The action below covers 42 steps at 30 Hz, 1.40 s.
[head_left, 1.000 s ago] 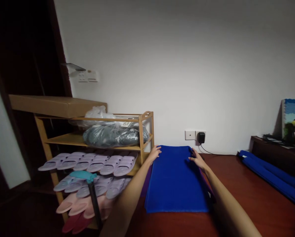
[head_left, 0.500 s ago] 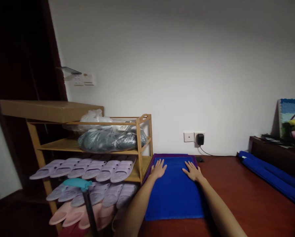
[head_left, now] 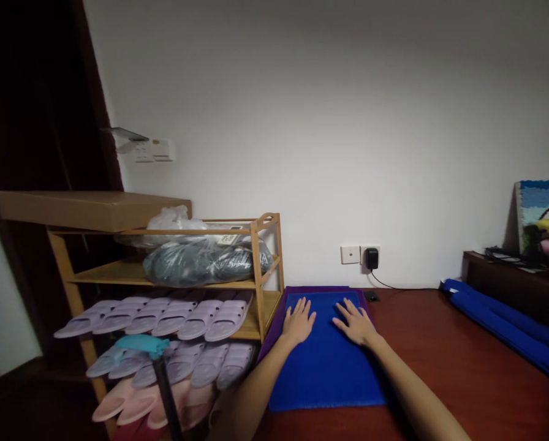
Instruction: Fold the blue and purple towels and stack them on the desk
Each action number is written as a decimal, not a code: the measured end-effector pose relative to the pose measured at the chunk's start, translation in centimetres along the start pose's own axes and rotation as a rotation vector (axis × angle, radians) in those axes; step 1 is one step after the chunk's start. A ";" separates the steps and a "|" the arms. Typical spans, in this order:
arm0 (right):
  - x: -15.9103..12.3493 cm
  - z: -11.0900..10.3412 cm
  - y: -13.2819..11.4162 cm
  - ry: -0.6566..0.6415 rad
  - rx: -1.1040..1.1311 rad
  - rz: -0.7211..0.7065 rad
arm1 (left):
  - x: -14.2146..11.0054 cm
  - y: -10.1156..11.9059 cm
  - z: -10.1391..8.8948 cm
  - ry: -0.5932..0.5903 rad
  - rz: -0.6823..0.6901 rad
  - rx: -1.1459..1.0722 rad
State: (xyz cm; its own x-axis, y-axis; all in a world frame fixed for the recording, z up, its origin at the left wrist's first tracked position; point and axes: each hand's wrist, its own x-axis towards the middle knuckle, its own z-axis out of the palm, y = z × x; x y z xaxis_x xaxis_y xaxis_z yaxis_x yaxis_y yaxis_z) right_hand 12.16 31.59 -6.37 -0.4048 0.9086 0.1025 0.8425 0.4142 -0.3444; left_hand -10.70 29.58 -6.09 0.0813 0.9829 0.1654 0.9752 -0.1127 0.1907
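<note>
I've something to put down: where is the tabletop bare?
Red-brown wooden tabletop lies bare between the flat blue fabric sheet and the long folded blue fabric bundle at right. Left is crowded: purple fabric, then the tan wooden slipper rack.

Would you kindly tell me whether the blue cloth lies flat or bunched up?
Flat: the blue cloth shows a smooth face and straight edges, left hand and right hand spread over it.
</note>
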 end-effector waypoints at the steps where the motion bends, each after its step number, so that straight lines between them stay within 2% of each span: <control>1: -0.4 0.0 -0.4 -0.028 0.005 -0.044 | -0.3 0.2 0.0 -0.020 0.033 -0.003; 4: -1.6 0.0 -1.5 -0.090 -0.015 -0.084 | -1.4 1.0 -0.1 -0.075 0.100 -0.009; 9: -4.3 -0.3 -2.8 -0.023 -0.017 -0.118 | -3.7 2.4 -0.6 0.066 0.116 0.033; 14: -7.2 0.5 -3.4 -0.049 -0.019 -0.217 | -6.0 2.7 0.0 -0.045 0.113 0.033; 18: -8.0 0.4 -3.9 -0.030 -0.035 -0.209 | -6.3 2.6 0.2 -0.065 0.118 0.043; 21: -9.0 -0.6 -3.9 -0.029 -0.008 -0.235 | -6.1 2.7 0.2 -0.072 0.109 0.041; 23: -10.5 -1.5 -3.1 -0.041 0.041 -0.279 | -5.9 2.7 0.2 -0.064 0.104 0.037; 26: -13.6 -3.1 0.6 -0.061 0.125 -0.267 | -5.8 2.7 0.2 -0.063 0.112 0.023; 28: -15.8 -4.2 5.0 -0.041 0.130 -0.147 | -5.7 2.7 0.3 -0.066 0.115 0.010; 30: -18.0 -5.4 10.6 0.015 0.041 0.055 | -5.6 2.7 0.3 -0.062 0.115 0.000; 33: -21.2 -7.3 19.7 0.187 -0.210 0.362 | -5.5 2.8 0.2 -0.051 0.118 -0.001; 36: -23.7 -8.6 26.6 0.387 -0.378 0.694 | -5.6 2.8 0.1 -0.048 0.115 0.017; 37: -24.2 -8.8 28.0 0.415 -0.391 0.785 | -5.6 2.8 0.1 -0.051 0.114 0.029; 39: -24.9 -9.1 29.3 0.409 -0.378 0.901 | -5.6 2.8 0.0 -0.052 0.116 0.058; 42: -25.4 -9.9 28.1 0.337 -0.420 0.897 | -5.5 2.7 -0.1 -0.032 0.127 0.095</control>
State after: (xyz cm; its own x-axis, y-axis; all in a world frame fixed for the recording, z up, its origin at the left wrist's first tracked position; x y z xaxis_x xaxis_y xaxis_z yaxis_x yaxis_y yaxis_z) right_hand 49.66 20.67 -9.44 0.4959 0.8325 0.2470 0.8665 -0.4931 -0.0779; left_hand -8.52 23.84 -6.39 0.2102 0.9659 0.1512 0.9716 -0.2235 0.0775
